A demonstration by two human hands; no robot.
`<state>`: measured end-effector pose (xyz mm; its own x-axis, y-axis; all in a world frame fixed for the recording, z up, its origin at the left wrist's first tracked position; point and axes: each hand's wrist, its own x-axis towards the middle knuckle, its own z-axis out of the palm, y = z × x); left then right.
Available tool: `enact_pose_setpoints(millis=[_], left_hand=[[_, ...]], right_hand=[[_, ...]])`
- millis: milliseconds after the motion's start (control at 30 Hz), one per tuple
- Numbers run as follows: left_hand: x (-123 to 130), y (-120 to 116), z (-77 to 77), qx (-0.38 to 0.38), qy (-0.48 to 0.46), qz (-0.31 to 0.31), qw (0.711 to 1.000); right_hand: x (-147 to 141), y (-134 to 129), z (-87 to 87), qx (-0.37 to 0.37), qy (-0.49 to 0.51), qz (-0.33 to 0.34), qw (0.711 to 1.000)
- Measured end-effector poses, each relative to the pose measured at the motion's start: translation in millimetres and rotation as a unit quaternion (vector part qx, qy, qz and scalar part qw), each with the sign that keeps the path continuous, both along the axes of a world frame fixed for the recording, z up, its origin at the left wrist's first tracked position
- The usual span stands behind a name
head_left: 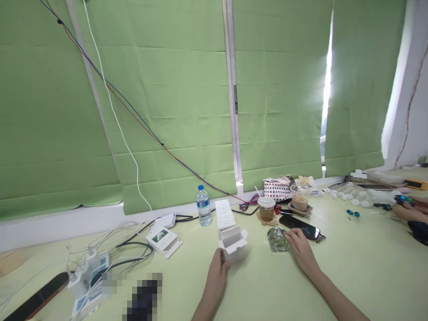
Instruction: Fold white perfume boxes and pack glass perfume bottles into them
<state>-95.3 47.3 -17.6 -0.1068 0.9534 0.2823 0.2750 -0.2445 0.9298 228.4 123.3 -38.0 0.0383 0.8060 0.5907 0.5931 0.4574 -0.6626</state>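
Your left hand (pixel 216 269) grips at near centre; your right hand (pixel 301 249) reaches far and left, fingers (pixel 291 238) lightly bent.

Bright daylight glares between green blinds (pixel 281 111); pixelation lower left, far right perhaps blurred.

there are two bare hands (pixel 218 267) (pixel 299 249), one glass jar (pixel 278 240), one water bottle (pixel 204 208), two drink cups (pixel 266 213) (pixel 299 203) and one patterned pouch (pixel 277 189) around lower centre.

Bottom edge cropped your forearms (pixel 334 292).
Pixelation obscured a dark object (pixel 143 298); right edge cut a co-worker's arm (pixel 419 216).
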Motion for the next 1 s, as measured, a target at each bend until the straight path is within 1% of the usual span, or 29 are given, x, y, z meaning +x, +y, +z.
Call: enact_pose_setpoints(millis=[133,200,233,267,300,333,367,400,433,467,500,533,600,667,700,800,867,933,1000], left_hand=[[-1,4,-2.2,-0.005,0.019,0.019,1.000],[-3,3,-0.8,0.029,0.065,0.070,0.995],[-3,1,-0.2,0.064,0.104,0.108,0.987],[-3,-1,0.0,0.111,0.150,0.144,0.972],[-2,-4,-0.2,0.169,0.198,0.170,0.951],[1,-7,-0.8,0.228,0.241,0.177,0.926],[5,-11,-1.8,0.283,0.280,0.163,0.903],[11,-15,-2.8,0.325,0.315,0.130,0.882],[19,-18,-3.7,0.348,0.345,0.082,0.868],[28,-22,-4.4,0.350,0.373,0.023,0.859],[38,-24,-4.8,0.339,0.397,-0.041,0.852],[48,-26,-5.0,0.323,0.412,-0.089,0.847],[67,-25,-5.7,0.285,0.416,-0.140,0.852],[81,-18,-7.1,0.249,0.394,-0.144,0.873],[87,-13,-8.1,0.230,0.378,-0.136,0.886],[102,10,-10.1,0.163,0.324,-0.103,0.926],[111,26,-9.5,0.115,0.279,-0.095,0.949],[118,39,-7.5,0.078,0.237,-0.102,0.963],[123,47,-5.2,0.058,0.213,-0.118,0.968]], right_hand=[[3,3,-0.8,0.002,-0.008,0.006,1.000],[3,2,-0.2,0.002,-0.011,0.013,1.000],[2,1,0.4,0.002,-0.012,0.018,1.000],[1,0,1.3,0.001,-0.013,0.024,1.000],[1,-2,2.4,0.001,-0.014,0.032,0.999],[0,-3,3.7,0.000,-0.015,0.042,0.999],[0,-5,5.2,-0.001,-0.015,0.051,0.999],[0,-5,6.6,-0.003,-0.014,0.060,0.998],[1,-5,7.8,-0.004,-0.010,0.063,0.998],[3,-4,8.6,-0.005,-0.001,0.058,0.998],[7,-2,8.9,-0.006,0.011,0.042,0.999],[11,0,8.5,-0.007,0.027,0.016,0.999],[20,7,5.6,-0.013,0.057,-0.045,0.997],[28,14,0.5,-0.026,0.072,-0.083,0.994],[30,17,-2.3,-0.034,0.072,-0.087,0.993],[31,24,-9.1,-0.055,0.057,-0.062,0.995],[28,26,-10.8,-0.064,0.044,-0.038,0.996],[24,26,-10.7,-0.069,0.033,-0.020,0.997],[22,24,-10.4,-0.073,0.029,-0.011,0.997]])
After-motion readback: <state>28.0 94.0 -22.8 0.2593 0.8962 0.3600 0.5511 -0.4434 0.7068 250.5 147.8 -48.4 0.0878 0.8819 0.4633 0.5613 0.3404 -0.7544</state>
